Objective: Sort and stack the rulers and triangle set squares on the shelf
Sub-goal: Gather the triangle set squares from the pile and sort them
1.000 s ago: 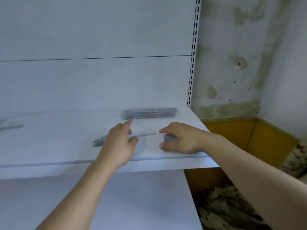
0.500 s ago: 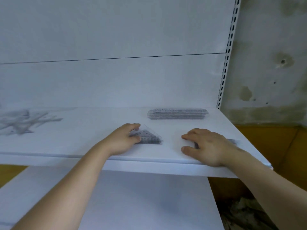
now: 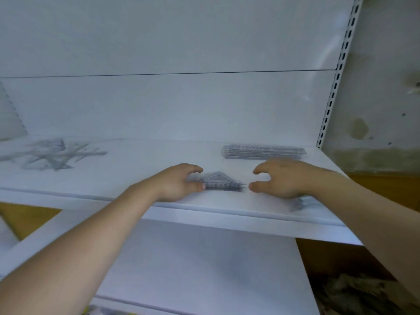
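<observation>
Your left hand (image 3: 175,183) has thumb and fingers curled round the left corner of the set square stack (image 3: 221,183), which lies flat near the front of the shelf (image 3: 136,178). Your right hand (image 3: 284,178) hovers just beside the stack's right tip, at 3 o'clock from it, with its fingers curved apart and holding nothing.

Here's the danger. That clear plastic looks slick, so if you squeeze from both ends the sheets may fan out or bow upward, and the top ones could slide toward the shelf lip at 6 o'clock.

Watch your right wrist too. It lies over a clear piece (image 3: 300,202) at 4 o'clock (too blurred to call ruler or set square), close to the front edge, and a dragged forearm could sweep it off.

The ruler stack (image 3: 261,151) sits neatly at 1 o'clock, near your right knuckles, and a careless lift could skew it. The tangled pile (image 3: 50,155) at 9 o'clock lies well apart, not yet sorted.
</observation>
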A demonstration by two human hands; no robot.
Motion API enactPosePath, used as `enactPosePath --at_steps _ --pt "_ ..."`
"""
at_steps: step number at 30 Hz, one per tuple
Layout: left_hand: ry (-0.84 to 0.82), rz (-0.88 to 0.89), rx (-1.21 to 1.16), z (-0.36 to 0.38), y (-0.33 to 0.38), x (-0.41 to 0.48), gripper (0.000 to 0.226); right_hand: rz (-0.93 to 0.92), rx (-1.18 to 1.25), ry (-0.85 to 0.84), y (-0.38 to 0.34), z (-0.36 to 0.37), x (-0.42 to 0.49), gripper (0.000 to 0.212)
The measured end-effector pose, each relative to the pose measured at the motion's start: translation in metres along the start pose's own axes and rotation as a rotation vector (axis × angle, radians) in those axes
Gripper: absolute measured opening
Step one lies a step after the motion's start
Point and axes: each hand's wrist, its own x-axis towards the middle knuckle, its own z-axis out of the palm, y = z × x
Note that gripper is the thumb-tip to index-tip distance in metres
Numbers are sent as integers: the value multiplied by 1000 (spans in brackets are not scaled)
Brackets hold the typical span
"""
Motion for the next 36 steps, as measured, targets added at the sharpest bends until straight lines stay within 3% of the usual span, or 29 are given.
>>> enactPosePath --at_steps 7,19,29,36 --pt "5 -58 187 -57 -109 -19 60 -89 -8 45 -119 -15 74 69" --pt "154 -264 164 -134 -315 -94 58 -236 -4 -3 -346 -8 199 66" --pt "277 -492 134 -175 -437 -107 59 -329 12 9 -455 -1 303 72" --pt "231 -571 193 -219 -512 -66 73 -361 20 -19 -511 -8 398 83"
